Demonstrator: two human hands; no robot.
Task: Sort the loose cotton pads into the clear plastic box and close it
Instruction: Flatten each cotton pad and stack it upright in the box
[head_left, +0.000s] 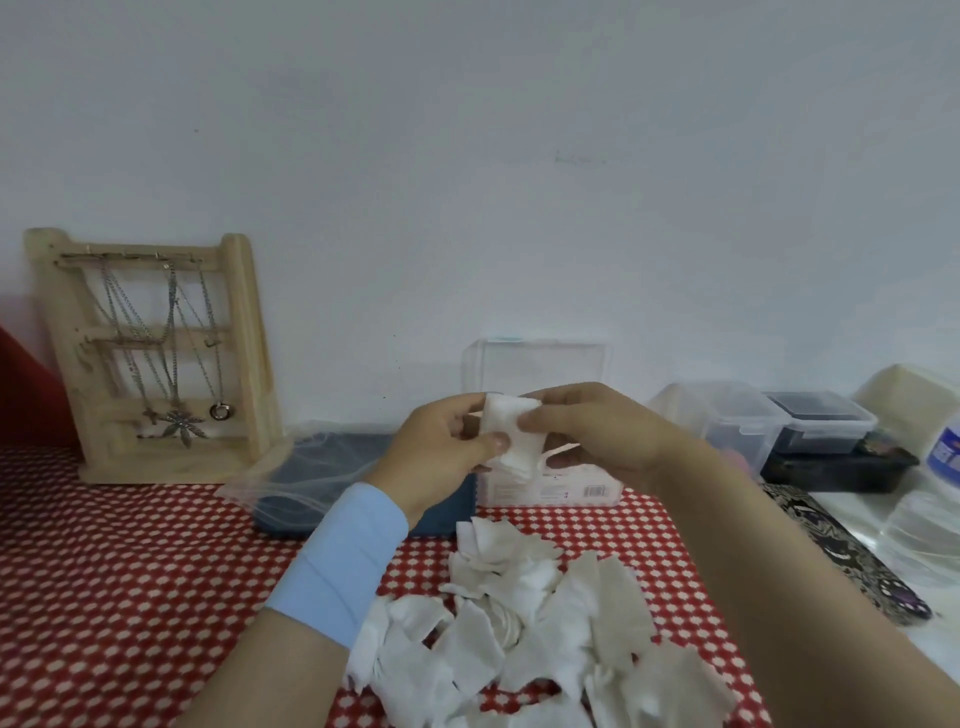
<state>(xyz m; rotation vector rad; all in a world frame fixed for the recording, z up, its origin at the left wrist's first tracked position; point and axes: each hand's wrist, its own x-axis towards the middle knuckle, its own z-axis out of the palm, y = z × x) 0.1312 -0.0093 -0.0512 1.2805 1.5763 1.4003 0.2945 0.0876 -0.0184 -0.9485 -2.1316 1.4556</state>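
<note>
- The left hand (441, 441) and right hand (597, 431) meet in the air just above the clear plastic box (576, 486). Each pinches one side of the held pads (511, 436). My guess is that two hands are needed to square such soft, floppy pieces into a neat stack before they go in.
- Both sets of fingers (496, 441) are curled in, thumb against fingertips, closed on that small stack and nothing else.
- The box stands on the tabletop (130, 571) directly behind the hands. Its lid (540, 364) is swung upright at the back, presumably to keep the opening free for loading (the closing step is not yet done).
- The loose pile (545, 623) lies nearer the person, between the forearms, likely for a short reach.
- Counted: two hands, one box, one lid. The held stack looks like a few pads, but the edges are too blurred to number. The pile overlaps too much for an exact count, though it is well over a dozen.
- Off to the sides: one wooden jewellery stand (156, 353) and two lidded tubs (769, 421).
</note>
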